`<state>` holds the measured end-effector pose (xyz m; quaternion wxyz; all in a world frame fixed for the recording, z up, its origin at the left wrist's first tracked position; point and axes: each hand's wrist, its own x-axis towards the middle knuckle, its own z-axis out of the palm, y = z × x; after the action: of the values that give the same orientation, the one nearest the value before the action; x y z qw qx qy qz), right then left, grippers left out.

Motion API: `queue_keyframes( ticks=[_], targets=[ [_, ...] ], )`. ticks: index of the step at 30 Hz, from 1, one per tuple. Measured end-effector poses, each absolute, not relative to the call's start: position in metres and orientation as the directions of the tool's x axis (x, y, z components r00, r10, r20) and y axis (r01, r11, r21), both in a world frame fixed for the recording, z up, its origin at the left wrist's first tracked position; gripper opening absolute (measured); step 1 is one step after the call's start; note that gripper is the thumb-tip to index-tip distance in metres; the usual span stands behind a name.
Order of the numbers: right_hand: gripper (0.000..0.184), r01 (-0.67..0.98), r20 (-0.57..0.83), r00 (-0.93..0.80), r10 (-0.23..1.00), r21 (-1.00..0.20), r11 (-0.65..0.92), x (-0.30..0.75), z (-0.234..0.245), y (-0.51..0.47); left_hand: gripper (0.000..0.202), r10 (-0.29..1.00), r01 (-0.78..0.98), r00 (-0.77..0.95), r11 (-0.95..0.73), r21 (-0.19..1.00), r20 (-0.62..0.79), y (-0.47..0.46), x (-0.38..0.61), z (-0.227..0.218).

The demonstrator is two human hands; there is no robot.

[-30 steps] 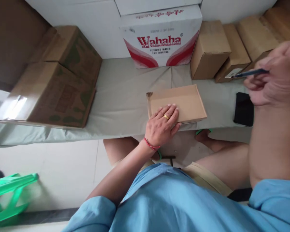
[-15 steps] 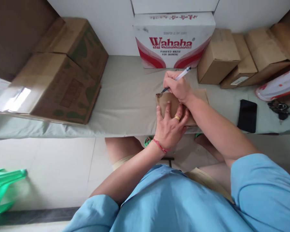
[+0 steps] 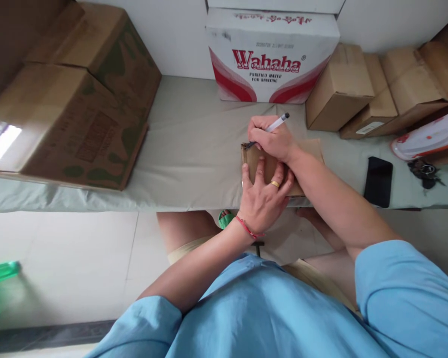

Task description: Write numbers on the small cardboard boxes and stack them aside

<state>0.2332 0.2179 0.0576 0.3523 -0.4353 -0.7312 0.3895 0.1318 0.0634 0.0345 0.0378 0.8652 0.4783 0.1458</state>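
Note:
A small brown cardboard piece [image 3: 310,151], perhaps a flat box, lies on the cloth-covered table near its front edge. My left hand [image 3: 264,195], with a ring and a red string bracelet, rests flat on it with fingers spread. In my right hand [image 3: 272,137] is a pen [image 3: 277,123] with a pale barrel and a dark end, held in a writing grip. Its tip meets the torn, dark-marked far left corner [image 3: 245,146] of the cardboard. My right forearm and left fingers cover much of the cardboard.
At the back stands a white and red water carton [image 3: 272,54]. A large brown box [image 3: 74,124] is on the left, and several brown boxes [image 3: 338,89] line the right. A black phone [image 3: 378,182] and keys [image 3: 426,171] lie right of my arm.
My right hand and the pen have shifted slightly left and down at the cardboard's corner. My left hand stays in place. The whole view has tilted a little.

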Motion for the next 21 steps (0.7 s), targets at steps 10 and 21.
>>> queue_keyframes(
  ticks=[10,21],
  targets=[
    [0.032,0.469,0.254,-0.385,0.887,-0.774,0.425,0.2331,0.0499,0.2233,0.058,0.838,0.815,0.500,-0.540,0.209,0.218,0.0640,0.1315,0.0346],
    [0.034,0.550,0.284,-0.314,0.906,-0.723,0.417,0.2368,0.0517,0.2216,0.057,0.831,0.812,0.513,-0.551,0.191,0.216,0.0645,0.1320,0.0358]
  ],
)
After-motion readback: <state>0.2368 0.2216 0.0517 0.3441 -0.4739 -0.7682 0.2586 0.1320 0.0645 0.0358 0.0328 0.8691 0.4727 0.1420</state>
